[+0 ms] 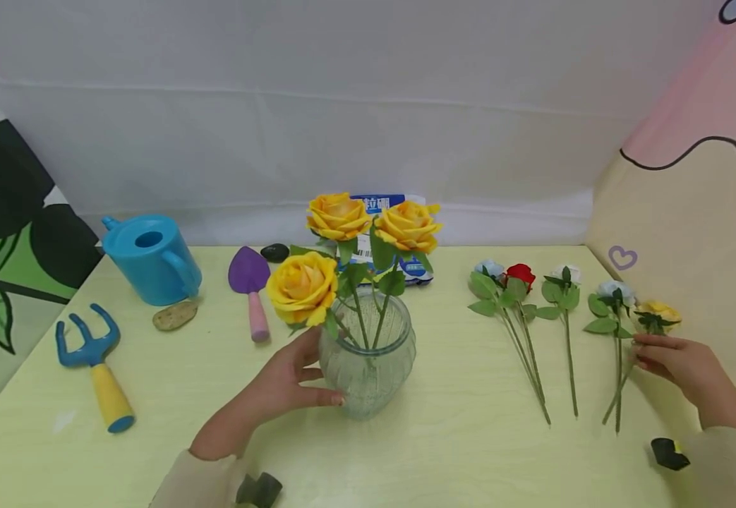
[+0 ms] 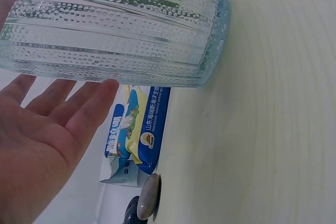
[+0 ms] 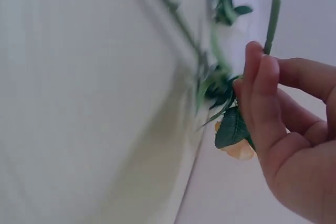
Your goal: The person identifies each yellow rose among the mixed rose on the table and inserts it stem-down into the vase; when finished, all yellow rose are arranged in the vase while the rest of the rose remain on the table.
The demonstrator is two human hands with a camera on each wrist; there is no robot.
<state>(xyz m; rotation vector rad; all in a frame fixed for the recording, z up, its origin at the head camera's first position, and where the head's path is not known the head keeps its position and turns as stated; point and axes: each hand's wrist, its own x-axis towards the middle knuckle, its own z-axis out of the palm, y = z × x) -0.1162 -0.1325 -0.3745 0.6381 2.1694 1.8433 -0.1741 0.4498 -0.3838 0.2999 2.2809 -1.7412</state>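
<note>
Left hand: our left hand rests flat against the side of the glass vase, fingers straight and thumb along its base, nothing clasped.
Vase: it stands upright near the middle of the pale yellow table, holding three large yellow roses by their stems.
Right hand: our right hand reaches to the far right of the table, fingertips pinching the stem of a small yellow rose just below its bloom.
Small yellow rose: it lies at the table's right edge, beside a pale blue rose.
Other stems: a white rose, a red rose and another blue one lie in a row between the vase and our right hand.
Left side: blue watering can, purple trowel, blue-and-yellow hand rake.
Behind the vase: a printed bag, partly hidden.
</note>
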